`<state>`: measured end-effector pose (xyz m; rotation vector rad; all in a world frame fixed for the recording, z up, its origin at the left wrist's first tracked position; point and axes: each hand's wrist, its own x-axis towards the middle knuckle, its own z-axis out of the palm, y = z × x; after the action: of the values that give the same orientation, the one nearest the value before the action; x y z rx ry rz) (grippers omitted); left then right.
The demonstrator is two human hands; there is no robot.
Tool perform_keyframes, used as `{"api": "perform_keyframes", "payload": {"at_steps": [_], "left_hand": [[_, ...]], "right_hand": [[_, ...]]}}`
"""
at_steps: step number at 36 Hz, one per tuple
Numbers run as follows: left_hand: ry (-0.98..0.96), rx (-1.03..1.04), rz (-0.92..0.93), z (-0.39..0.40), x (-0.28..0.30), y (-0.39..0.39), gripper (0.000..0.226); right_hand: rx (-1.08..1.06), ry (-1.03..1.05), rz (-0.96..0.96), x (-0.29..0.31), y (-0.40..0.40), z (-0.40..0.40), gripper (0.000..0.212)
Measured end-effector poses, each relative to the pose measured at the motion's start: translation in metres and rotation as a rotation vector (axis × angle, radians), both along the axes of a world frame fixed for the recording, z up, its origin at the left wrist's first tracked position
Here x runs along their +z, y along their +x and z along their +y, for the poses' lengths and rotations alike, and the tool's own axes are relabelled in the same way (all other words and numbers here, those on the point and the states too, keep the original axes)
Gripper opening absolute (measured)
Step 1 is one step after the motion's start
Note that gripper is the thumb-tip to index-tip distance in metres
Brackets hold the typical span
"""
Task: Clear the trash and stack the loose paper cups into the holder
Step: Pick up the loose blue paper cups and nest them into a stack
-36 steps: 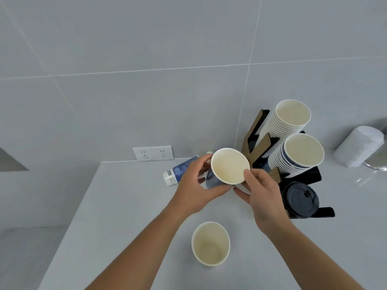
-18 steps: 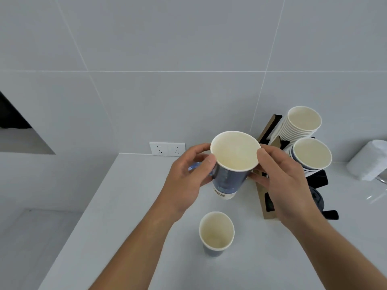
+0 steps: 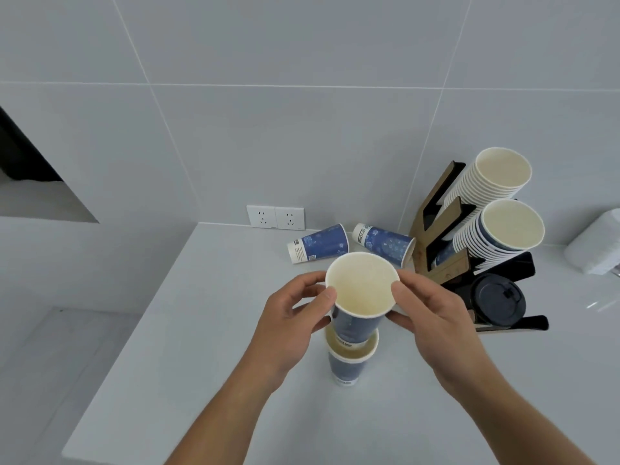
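Head view shows left hand [image 3: 288,317] and right hand [image 3: 432,317] gripping a blue cup [image 3: 359,310] above the standing cup [image 3: 347,364] at 6 o'clock; a crooked push might tip it.

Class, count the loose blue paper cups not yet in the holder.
4: one held blue paper cup, one upright cup beneath it, two cups lying sideways near the wall. Others may be hidden.

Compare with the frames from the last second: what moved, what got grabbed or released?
Both hands, left hand and right hand, lifted the held cup off the counter and carried it toward the person; its base now sits in the mouth of the upright cup. Nothing released. Unchanged: the upright cup, the holder with its two cup stacks. The camera shifted, so two lying cups now show.
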<state>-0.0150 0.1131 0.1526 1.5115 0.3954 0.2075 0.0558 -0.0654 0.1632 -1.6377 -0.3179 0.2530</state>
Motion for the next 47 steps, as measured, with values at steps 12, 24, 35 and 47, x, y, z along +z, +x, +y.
{"api": "perform_keyframes", "payload": {"at_steps": [12,24,35,47], "left_hand": [[0.044,0.040,0.091,-0.010,-0.041,-0.013,0.030],[-0.006,0.048,0.155,-0.015,-0.082,-0.019,0.035],[-0.011,0.049,0.180,-0.011,-0.094,-0.016,0.029],[-0.040,0.005,0.207,-0.006,-0.094,-0.014,0.032]], "right_hand": [[-0.011,-0.167,0.110,-0.037,-0.004,-0.005,0.038],[0.011,-0.301,0.200,-0.084,-0.002,-0.007,0.036],[0.018,-0.108,0.394,-0.096,0.004,-0.005,0.031],[-0.005,-0.088,0.449,-0.096,0.006,-0.005,0.029]]}}
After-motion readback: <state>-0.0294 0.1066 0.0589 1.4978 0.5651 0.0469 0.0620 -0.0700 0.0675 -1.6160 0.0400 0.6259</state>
